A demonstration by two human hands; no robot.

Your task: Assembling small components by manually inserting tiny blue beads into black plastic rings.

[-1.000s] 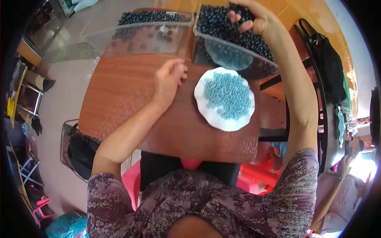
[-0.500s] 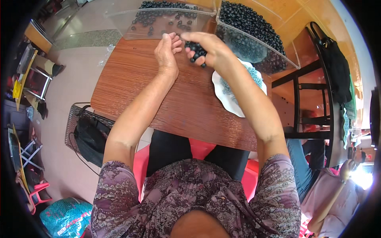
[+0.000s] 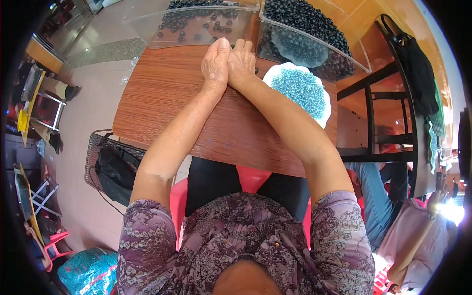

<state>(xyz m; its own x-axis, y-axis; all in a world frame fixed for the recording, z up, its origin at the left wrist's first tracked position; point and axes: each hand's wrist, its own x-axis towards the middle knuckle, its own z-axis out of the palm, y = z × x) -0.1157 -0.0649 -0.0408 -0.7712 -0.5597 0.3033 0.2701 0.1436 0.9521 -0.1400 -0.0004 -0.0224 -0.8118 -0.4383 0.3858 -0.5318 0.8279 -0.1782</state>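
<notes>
My left hand (image 3: 215, 63) and my right hand (image 3: 241, 63) are pressed side by side, above the far part of the brown wood-grain table (image 3: 162, 103). The left thumb lies against the right hand. The right hand shows its back, its fingers bent down and away. Both look closed; whatever lies between or beneath them is hidden. One black bead (image 3: 256, 70) shows beside the right wrist. To the right, a white scalloped plate (image 3: 269, 74) holds a heap of small teal beads (image 3: 300, 92), partly behind my right forearm.
Beyond my hands stand two clear plastic bins: the left one (image 3: 162, 39) has scattered black beads, the right one (image 3: 365, 66) a deep pile. A dark metal frame (image 3: 371, 103) with a black bag (image 3: 418, 73) stands right. A wire basket (image 3: 93, 162) holds another black bag (image 3: 115, 169).
My right hand, which held black beads, has turned palm down and moved against my left hand. The beads it held are now out of sight. More of the plate shows.
</notes>
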